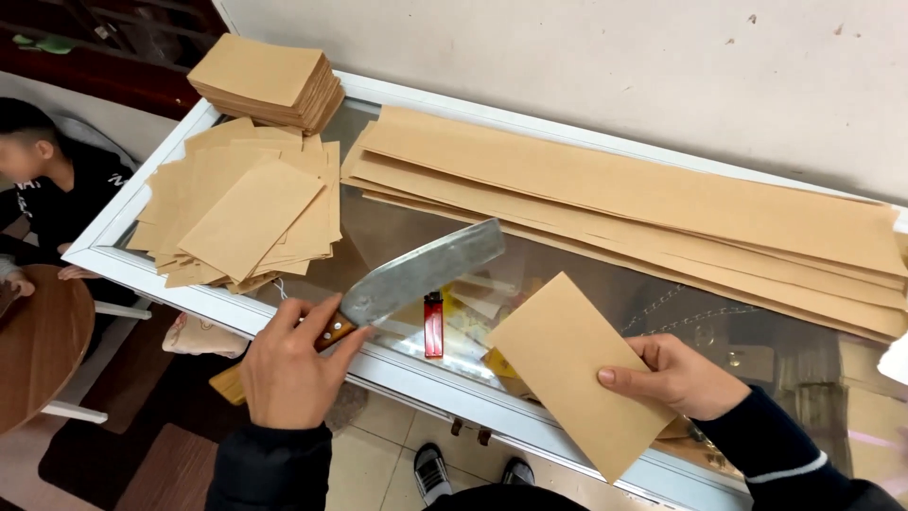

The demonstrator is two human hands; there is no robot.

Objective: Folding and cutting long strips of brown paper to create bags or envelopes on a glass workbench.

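My left hand [288, 364] grips the wooden handle of a large cleaver [426, 270], whose steel blade points up and to the right over the glass counter top [378, 232]. My right hand [676, 378] holds a brown paper rectangle [563, 364] by its right edge, tilted above the counter's front rim. A red lighter [433, 325] lies on the glass between the blade and the paper.
Long brown paper strips [643, 203] lie stacked along the wall side. Loose cut rectangles [241, 213] fan out at the left, with a neat stack [270, 80] behind them. A seated person [57, 185] is beside a round wooden table [38, 345] at the far left.
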